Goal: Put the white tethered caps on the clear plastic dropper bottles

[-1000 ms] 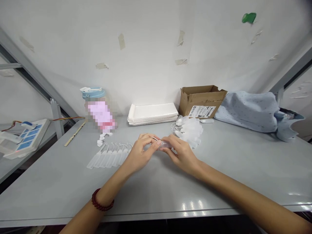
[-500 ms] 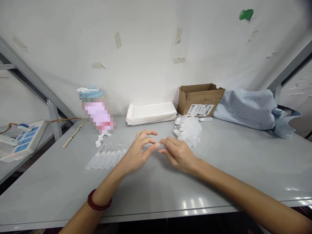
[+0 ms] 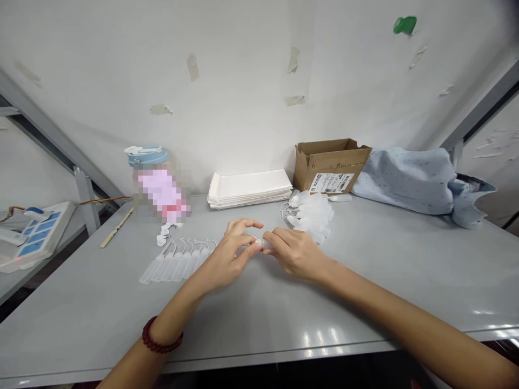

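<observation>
My left hand [image 3: 233,249] pinches the thin white end of a small translucent white tube [image 3: 265,243] between thumb and index finger. Its other fingers are raised. Wrapped around the body of the same tube is my right hand [image 3: 298,251], which hides most of it. A row of similar tubes [image 3: 174,267] with thin curved white tails lies flat on the table, left of my left hand and partly behind it. Beyond my right hand, more such tubes form a loose fanned pile [image 3: 312,210].
Against the wall stand a stack of flat white trays [image 3: 251,186] and an open cardboard box [image 3: 330,167]. A pale blue cloth bundle [image 3: 401,181] lies at right. At left are a blue-lidded container [image 3: 146,155], small white pieces [image 3: 162,236], a thin stick [image 3: 117,227] and a device with blue panels [image 3: 38,237].
My right fingers have closed further around the tube, and my left thumb and index finger now pinch its end lower down. The whole view has shifted slightly.
</observation>
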`<state>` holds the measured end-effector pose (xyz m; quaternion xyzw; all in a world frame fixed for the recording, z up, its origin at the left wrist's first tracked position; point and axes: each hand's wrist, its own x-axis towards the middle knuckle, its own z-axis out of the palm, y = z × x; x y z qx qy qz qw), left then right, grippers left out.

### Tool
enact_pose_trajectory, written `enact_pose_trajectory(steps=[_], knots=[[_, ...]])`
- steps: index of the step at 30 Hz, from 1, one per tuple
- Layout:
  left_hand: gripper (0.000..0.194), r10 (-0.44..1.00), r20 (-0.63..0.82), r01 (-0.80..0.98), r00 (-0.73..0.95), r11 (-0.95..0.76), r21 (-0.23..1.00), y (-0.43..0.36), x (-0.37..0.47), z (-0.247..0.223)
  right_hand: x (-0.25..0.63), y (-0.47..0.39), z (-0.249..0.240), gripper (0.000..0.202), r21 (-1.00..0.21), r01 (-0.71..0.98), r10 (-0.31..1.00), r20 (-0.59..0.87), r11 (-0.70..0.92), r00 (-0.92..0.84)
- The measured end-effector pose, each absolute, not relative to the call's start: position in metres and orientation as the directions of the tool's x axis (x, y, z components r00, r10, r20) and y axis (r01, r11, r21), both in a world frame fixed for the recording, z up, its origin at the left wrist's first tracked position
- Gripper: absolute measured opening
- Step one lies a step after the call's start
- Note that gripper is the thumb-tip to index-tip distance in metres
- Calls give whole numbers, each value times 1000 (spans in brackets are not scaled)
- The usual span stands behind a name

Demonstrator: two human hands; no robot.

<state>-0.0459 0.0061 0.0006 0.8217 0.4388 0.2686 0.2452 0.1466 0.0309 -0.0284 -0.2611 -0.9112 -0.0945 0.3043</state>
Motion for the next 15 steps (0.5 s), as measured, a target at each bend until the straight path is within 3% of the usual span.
enact_pose_trajectory(steps=[2, 5, 8, 10, 12, 15], knots=[[31, 833, 256, 619, 490, -539, 571, 6, -45, -2, 148, 30, -28, 26, -56, 527, 468, 544, 848, -696], [31, 808, 277, 646, 519, -584, 491, 5, -44, -4, 148, 30, -23, 23, -356, 484, 599, 411, 799, -687], [31, 796, 285, 660, 534, -603, 447, 4, -42, -4, 148, 30, -15, 28, -736, 396, 732, 196, 550, -652], [30, 791, 289, 660, 539, -610, 439, 2, -42, -2, 147, 30, -11, 31, -901, 311, 773, 42, 304, -633], [29, 786, 286, 655, 548, -616, 438, 1, -41, 0, 146, 30, -9, 33, -977, 203, 765, -79, 69, -639], [30, 782, 284, 658, 555, -621, 426, -1, -40, 1, 147, 32, -12, 38, -969, 82, 699, -224, -231, -679]])
